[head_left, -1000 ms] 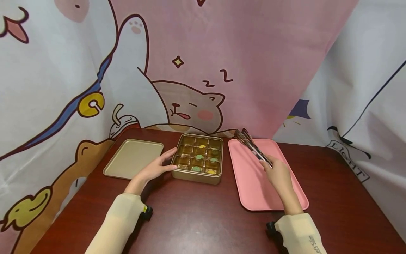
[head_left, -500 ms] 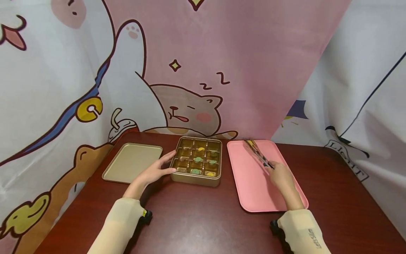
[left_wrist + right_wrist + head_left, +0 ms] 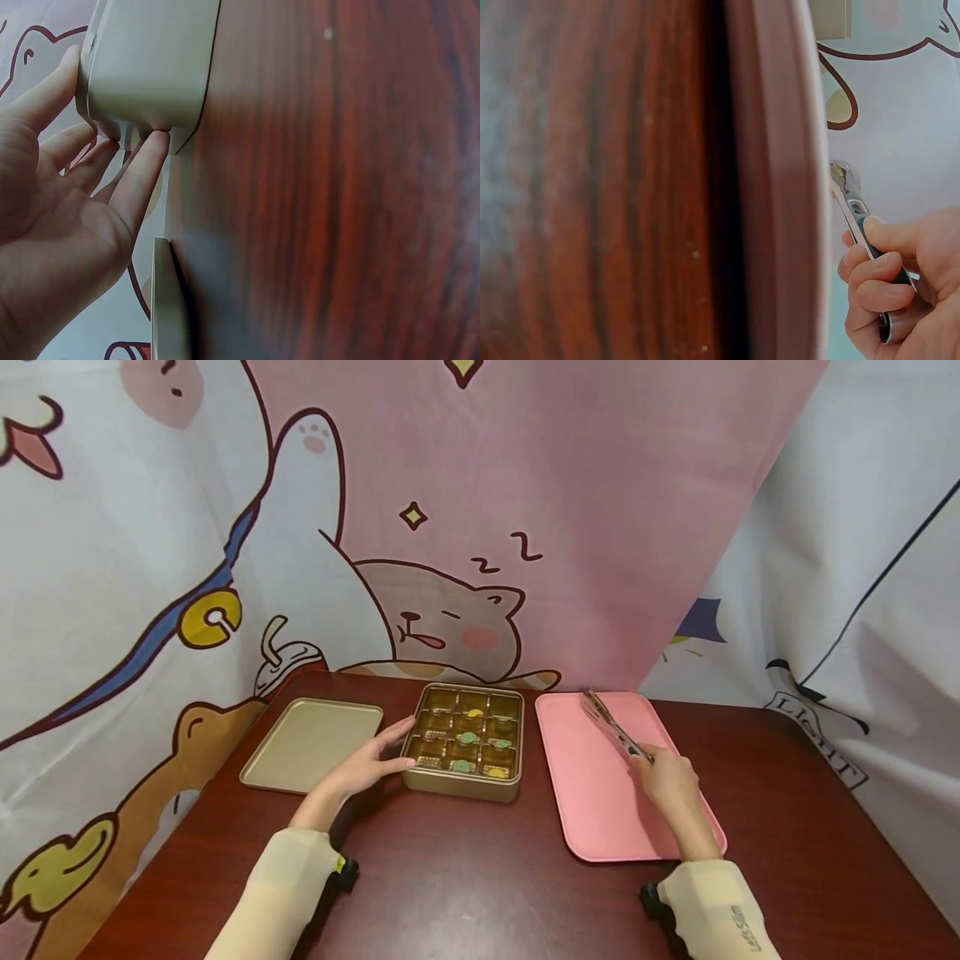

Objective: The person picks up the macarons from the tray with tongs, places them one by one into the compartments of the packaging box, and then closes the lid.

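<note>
In the head view a gold tin [image 3: 461,787] holds a clear divided insert [image 3: 437,699] with small green and yellow pieces in several compartments. My left hand [image 3: 363,768] touches the tin's left side with its fingers extended and thumb at the near corner; the left wrist view shows the fingertips against the tin wall [image 3: 150,67]. My right hand [image 3: 667,785] grips metal tongs [image 3: 618,732] above a pink tray [image 3: 607,814]. The tong tips are near the tray's back edge. A small yellowish spot shows at the tips in the right wrist view; whether they hold something I cannot tell.
A flat gold lid [image 3: 311,743] lies left of the tin. Everything rests on a dark red-brown wooden table [image 3: 465,877]. A cartoon-printed curtain [image 3: 600,527] hangs close behind and along both sides.
My right hand has moved the tongs rightward and down, from the tray's back left edge to over the tray, and their arms have come closer together. My left hand stays at the tin.
</note>
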